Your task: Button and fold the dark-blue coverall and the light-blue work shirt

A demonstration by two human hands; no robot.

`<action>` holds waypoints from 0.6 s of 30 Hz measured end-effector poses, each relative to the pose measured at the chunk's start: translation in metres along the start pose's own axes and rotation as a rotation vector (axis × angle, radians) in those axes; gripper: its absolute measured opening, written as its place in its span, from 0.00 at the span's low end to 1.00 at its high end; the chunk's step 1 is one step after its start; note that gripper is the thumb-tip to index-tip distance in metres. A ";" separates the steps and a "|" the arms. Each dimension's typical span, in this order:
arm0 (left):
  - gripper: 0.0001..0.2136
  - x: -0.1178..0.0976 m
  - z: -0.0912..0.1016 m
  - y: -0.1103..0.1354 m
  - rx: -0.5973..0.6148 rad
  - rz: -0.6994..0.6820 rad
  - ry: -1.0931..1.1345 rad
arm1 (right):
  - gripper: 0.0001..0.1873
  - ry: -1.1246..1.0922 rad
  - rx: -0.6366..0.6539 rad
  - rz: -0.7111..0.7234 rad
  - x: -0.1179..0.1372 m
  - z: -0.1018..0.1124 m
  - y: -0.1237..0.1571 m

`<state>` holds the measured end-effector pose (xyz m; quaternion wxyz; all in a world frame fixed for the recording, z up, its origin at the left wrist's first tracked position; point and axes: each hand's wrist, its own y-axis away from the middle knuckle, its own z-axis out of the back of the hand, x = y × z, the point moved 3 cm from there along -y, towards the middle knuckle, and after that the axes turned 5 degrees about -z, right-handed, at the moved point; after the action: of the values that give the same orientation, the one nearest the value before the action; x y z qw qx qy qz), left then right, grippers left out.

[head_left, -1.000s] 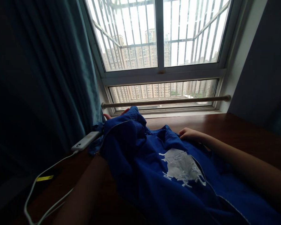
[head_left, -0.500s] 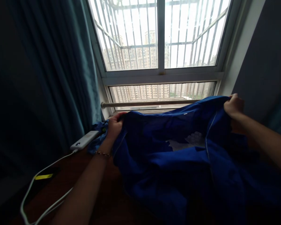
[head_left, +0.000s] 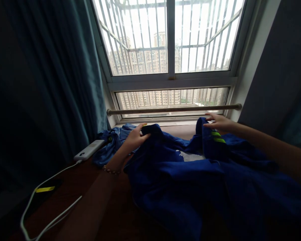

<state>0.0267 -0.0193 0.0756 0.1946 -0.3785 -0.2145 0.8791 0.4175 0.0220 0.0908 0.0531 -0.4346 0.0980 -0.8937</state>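
A blue garment (head_left: 190, 180) with a white print lies crumpled on the dark wooden surface (head_left: 95, 187) below the window. My left hand (head_left: 135, 136) pinches its far left edge near the sill, fingers closed on the cloth. My right hand (head_left: 219, 123) rests on the garment's far right part, beside yellow-green stripes (head_left: 217, 136); its fingers are stretched out and hold a fold of cloth against the thumb. A second piece of blue cloth (head_left: 110, 144) lies bunched to the left of my left hand.
A white power bank (head_left: 89, 150) with a white cable (head_left: 40, 197) lies at the left, by the teal curtain (head_left: 65, 83). A yellow tag (head_left: 43, 189) lies near the cable. A rod (head_left: 173, 109) runs across the barred window (head_left: 168, 36).
Both hands had lifted the garment and spread it wide; now they have lowered it onto the surface. My right hand has moved down and left, with its fingers loosened.
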 end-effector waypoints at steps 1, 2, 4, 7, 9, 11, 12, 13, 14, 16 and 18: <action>0.29 -0.004 -0.004 0.004 0.102 0.012 0.099 | 0.36 0.095 0.127 0.060 0.012 -0.013 0.016; 0.32 -0.010 -0.006 0.010 0.183 0.012 0.172 | 0.36 0.188 0.229 0.147 0.023 -0.025 0.034; 0.35 -0.023 -0.010 0.022 0.256 -0.032 0.205 | 0.33 0.317 0.341 0.346 0.045 -0.046 0.076; 0.34 -0.041 -0.011 0.044 0.277 -0.130 0.121 | 0.37 0.428 0.453 0.510 0.062 -0.079 0.137; 0.33 -0.047 -0.013 0.059 0.305 -0.134 0.089 | 0.38 0.553 0.513 0.584 0.065 -0.100 0.163; 0.32 -0.047 -0.013 0.073 0.300 -0.105 0.076 | 0.26 0.674 0.535 0.620 0.062 -0.112 0.167; 0.32 -0.045 -0.012 0.080 0.281 -0.088 0.071 | 0.23 0.711 0.531 0.620 0.059 -0.113 0.160; 0.32 -0.042 -0.012 0.087 0.250 -0.070 0.067 | 0.21 0.721 0.515 0.607 0.055 -0.109 0.146; 0.31 -0.040 -0.011 0.095 0.208 -0.054 0.061 | 0.19 0.710 0.483 0.581 0.050 -0.101 0.127; 0.29 -0.035 -0.008 0.111 0.108 -0.031 0.045 | 0.20 0.634 0.390 0.497 0.034 -0.076 0.081; 0.26 -0.034 -0.007 0.129 0.025 -0.026 0.013 | 0.19 0.582 0.207 0.351 0.010 -0.044 0.032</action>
<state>0.0307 -0.1421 0.0232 0.2124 -0.3790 -0.2072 0.8765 0.3767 -0.0050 0.0651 0.2194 -0.1307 0.0909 -0.9626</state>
